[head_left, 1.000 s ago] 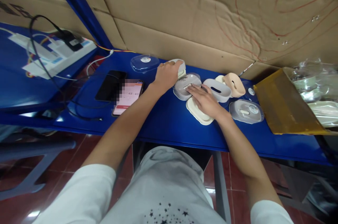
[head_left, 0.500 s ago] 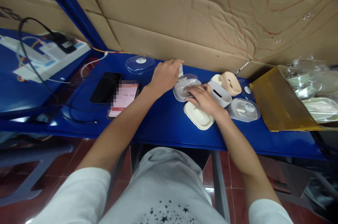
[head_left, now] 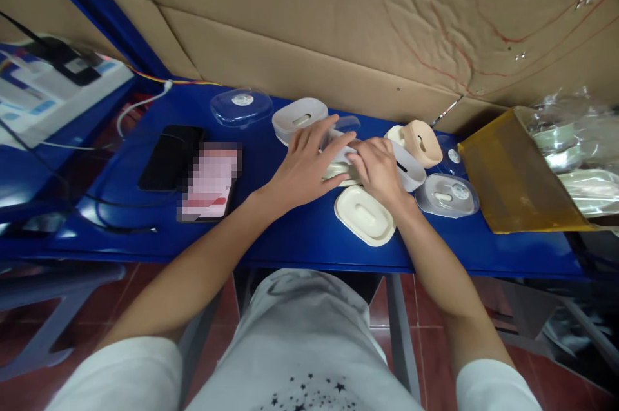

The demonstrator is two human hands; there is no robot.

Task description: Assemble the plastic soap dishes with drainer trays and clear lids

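Currently, the left hand (head_left: 304, 172) is spread wide over a pale container (head_left: 344, 172) at centre; the right hand (head_left: 380, 169) bends beside it, grip hidden. A cream lid (head_left: 365, 216) lies nearer. Caution: a rightward push could topple the grey cup (head_left: 414, 170).

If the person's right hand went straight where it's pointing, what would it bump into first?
Probably the left hand, whose spread fingers are just ahead of the right hand. A grey container sits there too, partly hidden; it might come first, as depth is unclear.
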